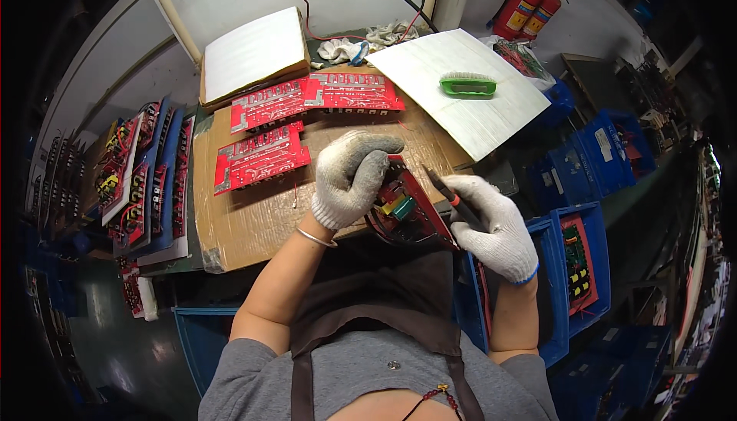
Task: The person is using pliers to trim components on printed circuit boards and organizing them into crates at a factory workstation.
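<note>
Red circuit board (421,191) held between my two gloved hands, in front of my apron (368,287) and at the near edge of the cardboard (253,229). Its long axis slants from upper left, at my left fingers, to lower right, below my right hand. The board is tilted on edge; its component side, bearing a teal part (403,208), faces left and towards me. My left hand (349,175) is closed on the board's upper end, thumb and fingers curled. My right hand (497,229) is wrapped around an orange-and-black handled tool (454,198), whose dark tip points up and left, beside the board's right-hand face; whether the tip touches, I cannot tell. Beyond lie further red boards (262,158), printed side up.
</note>
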Action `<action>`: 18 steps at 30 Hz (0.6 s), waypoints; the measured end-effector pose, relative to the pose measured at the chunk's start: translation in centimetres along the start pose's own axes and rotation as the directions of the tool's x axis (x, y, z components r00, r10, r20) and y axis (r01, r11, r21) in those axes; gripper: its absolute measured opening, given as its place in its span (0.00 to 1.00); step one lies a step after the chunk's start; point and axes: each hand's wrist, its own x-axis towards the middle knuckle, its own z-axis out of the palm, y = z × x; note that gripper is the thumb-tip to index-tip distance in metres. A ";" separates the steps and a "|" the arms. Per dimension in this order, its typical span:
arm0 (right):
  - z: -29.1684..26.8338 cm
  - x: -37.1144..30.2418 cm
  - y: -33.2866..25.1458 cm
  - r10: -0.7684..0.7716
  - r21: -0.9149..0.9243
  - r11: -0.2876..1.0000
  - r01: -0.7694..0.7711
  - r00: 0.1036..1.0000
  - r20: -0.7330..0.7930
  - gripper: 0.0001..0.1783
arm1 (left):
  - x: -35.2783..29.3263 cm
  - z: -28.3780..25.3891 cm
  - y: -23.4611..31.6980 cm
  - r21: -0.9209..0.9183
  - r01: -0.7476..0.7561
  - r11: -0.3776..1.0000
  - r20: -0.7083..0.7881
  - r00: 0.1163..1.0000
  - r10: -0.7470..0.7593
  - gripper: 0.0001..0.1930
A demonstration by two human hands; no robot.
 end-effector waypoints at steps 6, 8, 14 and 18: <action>-1.3 -0.1 -1.6 -0.280 -0.484 0.855 0.185 0.951 -0.131 0.35 | -0.1 0.1 -0.2 -0.057 0.054 0.997 -0.020 0.998 -0.055 0.15; -1.6 0.0 -3.0 -0.352 -0.682 0.702 0.203 0.932 -0.085 0.37 | 0.2 0.1 -0.1 -0.006 0.020 1.000 -0.009 1.000 -0.020 0.15; -2.9 0.8 -4.4 -0.394 -0.783 0.565 0.261 0.919 0.022 0.37 | 0.4 0.2 0.3 -0.029 0.066 0.997 -0.017 0.998 -0.066 0.10; -3.6 1.0 -4.9 -0.359 -0.800 0.531 0.279 0.929 0.085 0.36 | 0.3 0.4 0.1 -0.036 0.075 0.997 -0.018 0.997 -0.076 0.10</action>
